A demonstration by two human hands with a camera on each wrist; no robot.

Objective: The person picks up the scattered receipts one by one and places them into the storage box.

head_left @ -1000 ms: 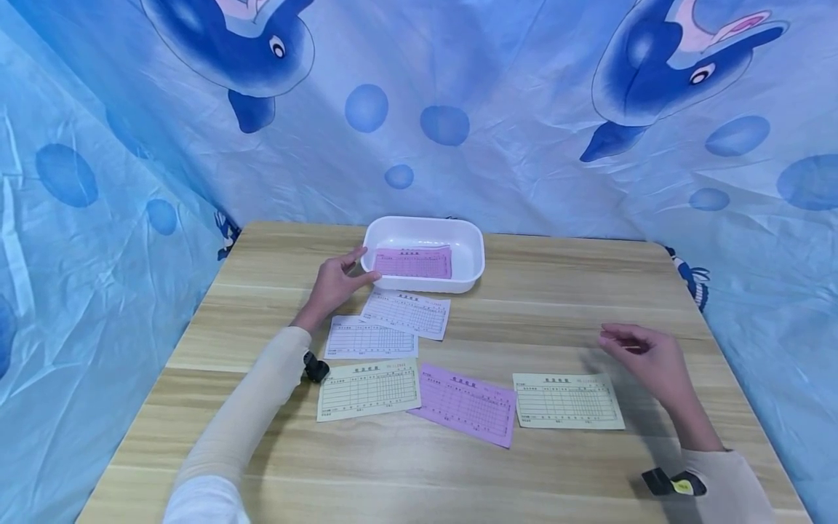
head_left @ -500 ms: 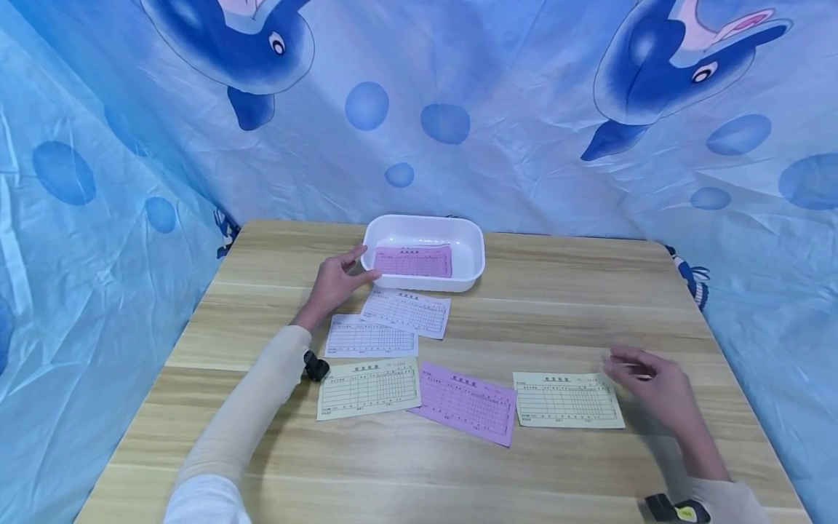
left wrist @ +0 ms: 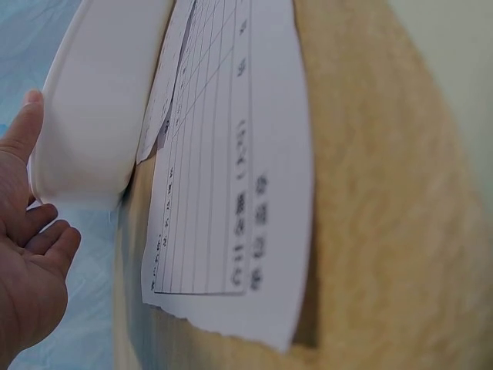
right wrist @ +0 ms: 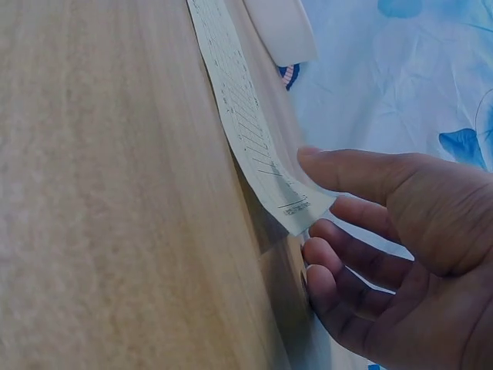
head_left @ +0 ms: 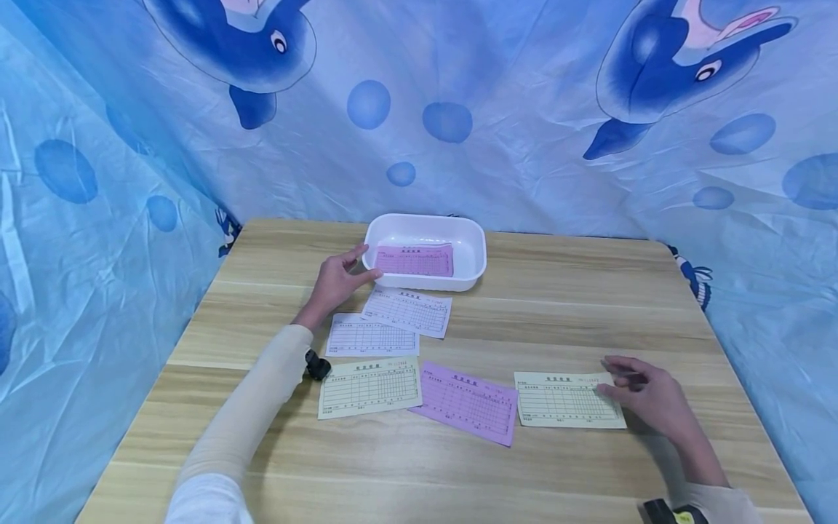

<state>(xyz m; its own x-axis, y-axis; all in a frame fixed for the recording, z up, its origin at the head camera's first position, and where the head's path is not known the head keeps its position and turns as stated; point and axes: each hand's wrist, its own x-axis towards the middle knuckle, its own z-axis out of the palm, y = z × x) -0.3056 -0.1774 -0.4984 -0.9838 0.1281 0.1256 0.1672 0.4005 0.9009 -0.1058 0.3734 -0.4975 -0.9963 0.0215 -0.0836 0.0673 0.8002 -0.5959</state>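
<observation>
My left hand (head_left: pixel 336 282) holds the near left corner of a white plastic tray (head_left: pixel 476 251), thumb at the front rim and index finger at the left side. In the left wrist view its thumb lies against the tray's wall (left wrist: pixel 100 100). Inside the tray lie pink printed slips (head_left: pixel 415 260). On the right, my right hand (head_left: pixel 655 400) hovers at the right end of a pale green receipt slip (head_left: pixel 556 400). Its thumb is above the slip's end, apart from the index finger; the other fingers are loosely curled. The slip lies on the table in the head view.
Two overlapping white slips (head_left: pixel 373 338) lie in front of the tray. Nearer are another pale green slip (head_left: pixel 369 389) and a purple slip (head_left: pixel 466 404), overlapping at their edge. A blue curtain (head_left: pixel 524 182) rises behind the wooden table (head_left: pixel 556 291).
My right hand has moved down and slightly left, its thumb now over the pale green slip's right end. My left hand stays at the tray, and the slips have not moved.
</observation>
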